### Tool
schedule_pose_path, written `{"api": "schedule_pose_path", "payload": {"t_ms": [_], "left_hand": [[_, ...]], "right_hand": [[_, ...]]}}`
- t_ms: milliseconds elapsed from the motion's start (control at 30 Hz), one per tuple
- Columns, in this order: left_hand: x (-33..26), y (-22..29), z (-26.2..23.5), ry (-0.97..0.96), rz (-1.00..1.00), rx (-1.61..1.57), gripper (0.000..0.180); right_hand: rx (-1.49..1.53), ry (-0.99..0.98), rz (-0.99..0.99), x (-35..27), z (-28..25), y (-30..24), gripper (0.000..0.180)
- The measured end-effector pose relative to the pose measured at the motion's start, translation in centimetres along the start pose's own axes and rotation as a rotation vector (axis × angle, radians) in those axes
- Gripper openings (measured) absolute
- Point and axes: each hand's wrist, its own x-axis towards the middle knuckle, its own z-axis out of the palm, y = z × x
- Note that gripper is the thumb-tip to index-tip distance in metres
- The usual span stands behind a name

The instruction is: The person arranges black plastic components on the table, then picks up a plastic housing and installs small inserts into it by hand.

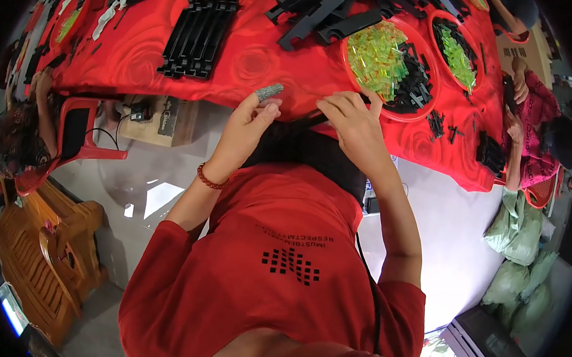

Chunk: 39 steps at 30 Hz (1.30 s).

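Observation:
My left hand point(248, 125) is at the table's near edge, with a grey wrap point(269, 91) around its index finger. Its thumb and index finger are apart with nothing visible between them; its other fingers are partly hidden. A dark strip point(304, 122), apparently black plastic, slants from below my right hand point(354, 120) toward my left one. The right fingers bend over its upper end, beside a round red tray point(429, 112). That tray holds yellow-green translucent pieces point(375, 56) on its left and small black pieces point(413, 85) on its right.
Several black plastic strips point(199, 37) lie side by side on the red tablecloth point(254, 62). More long black parts point(319, 17) are piled at the back. Another round tray point(477, 75) holds similar pieces. People sit left and right; a red chair point(72, 136) stands left.

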Motion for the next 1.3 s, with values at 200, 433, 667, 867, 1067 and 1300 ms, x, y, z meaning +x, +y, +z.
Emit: {"api": "schedule_pose_path", "payload": {"t_ms": [200,433,667,867,1067,1300], "left_hand": [[-1.2,-0.3,-0.8,0.180,0.014,-0.239,0.034],[-1.6,-1.1,-0.3,0.336,0.219,0.189,0.032],[-1.3,-2.1,0.3,0.264,0.073,0.320,0.041],[-1.1,-2.3,1.7,0.114,-0.001,0.292,0.047],[-2.0,-2.7,4.2,0.004,-0.082,0.166,0.058],[-2.5,-3.5,4.1,-0.041,-0.077,0.113,0.057]], "right_hand": [[-0.142,0.140,-0.105,3.0,1.9,1.1,0.034],[-0.148,0.054,-0.224,5.4,2.9,1.1,0.032],[-0.145,0.143,-0.201,4.6,1.6,1.5,0.033],[-0.526,0.248,0.412,-1.5,-2.6,9.4,0.009],[-0.716,0.034,0.495,-4.9,-3.1,11.3,0.011],[-0.664,0.184,0.463,-5.1,-2.7,11.6,0.013]]}}
